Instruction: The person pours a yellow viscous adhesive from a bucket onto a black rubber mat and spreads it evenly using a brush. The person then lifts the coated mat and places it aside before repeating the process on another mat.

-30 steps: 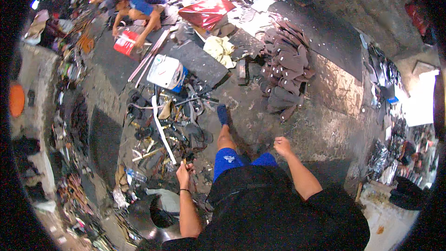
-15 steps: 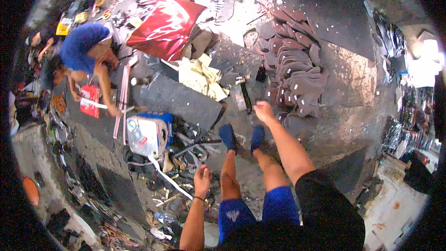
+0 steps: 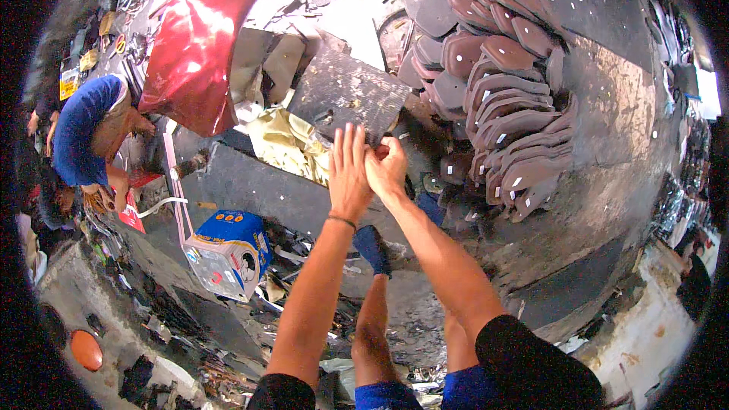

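My hands meet in front of me, over the floor beyond my feet. My left hand is stretched flat with its fingers extended, its thumb side against my right hand. My right hand is curled, and whatever its fingers may hold is hidden. Just beyond them lies a dark, scuffed board. Crumpled pale-yellow sheet material lies left of my left hand. To the right of my right hand, overlapping rows of brown shaped flat pieces are piled, several with small white tags.
At the left a person in a blue shirt bends low beside a red packet. A blue and white box stands nearer me. Shiny red sheeting lies farther off. Scraps litter the floor around my feet.
My left hand has moved up from beside the scraps and my right hand has come leftward, so they now touch. My view has shifted, and one foot has stepped forward toward the piled pieces.
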`<control>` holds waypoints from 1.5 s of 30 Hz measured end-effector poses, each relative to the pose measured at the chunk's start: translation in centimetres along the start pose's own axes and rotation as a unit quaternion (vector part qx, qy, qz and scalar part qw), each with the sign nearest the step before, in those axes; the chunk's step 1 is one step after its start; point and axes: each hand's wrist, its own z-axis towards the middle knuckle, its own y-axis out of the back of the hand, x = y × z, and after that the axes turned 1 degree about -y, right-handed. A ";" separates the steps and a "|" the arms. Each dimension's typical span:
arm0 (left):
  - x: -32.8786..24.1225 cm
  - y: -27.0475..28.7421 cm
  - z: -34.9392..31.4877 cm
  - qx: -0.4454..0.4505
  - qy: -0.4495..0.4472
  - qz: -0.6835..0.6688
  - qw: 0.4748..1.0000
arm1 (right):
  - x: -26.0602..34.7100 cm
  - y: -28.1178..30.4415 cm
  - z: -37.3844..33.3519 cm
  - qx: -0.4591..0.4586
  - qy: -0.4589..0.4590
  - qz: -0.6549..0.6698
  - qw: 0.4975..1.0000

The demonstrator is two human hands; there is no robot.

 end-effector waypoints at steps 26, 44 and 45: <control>7.5 2.0 8.2 -0.004 0.195 -0.533 0.824 | -6.6 2.1 11.8 0.191 0.238 0.090 0.948; 19.7 0.6 -2.0 -0.226 0.450 -0.626 0.596 | 1.8 1.8 13.1 0.203 0.342 -0.175 0.901; 19.5 0.2 -1.9 -0.230 0.433 -0.616 0.616 | 2.9 0.8 14.9 0.209 0.358 -0.267 0.870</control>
